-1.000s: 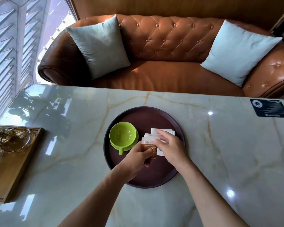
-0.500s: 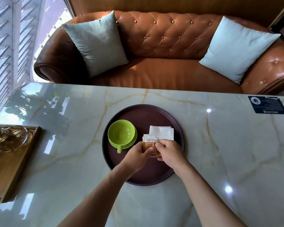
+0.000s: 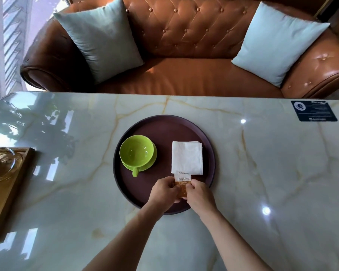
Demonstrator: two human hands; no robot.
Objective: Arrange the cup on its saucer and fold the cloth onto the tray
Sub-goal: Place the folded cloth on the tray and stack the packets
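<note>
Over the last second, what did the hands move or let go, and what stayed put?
The right hand left the folded cloth and joined the left hand on the sachets, drawing them nearer, off the cloth. Cup, saucer and tray stayed put.

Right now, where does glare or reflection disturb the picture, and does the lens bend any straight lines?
Head view: small bright light spots glare on the glossy marble table, near its right side; a dark leafy reflection and window highlights cover its left part; the table's far edge bows, a wide-angle distortion; daylight from the left window is washed out; the green cup, the white cloth and both hands look sharp.
</note>
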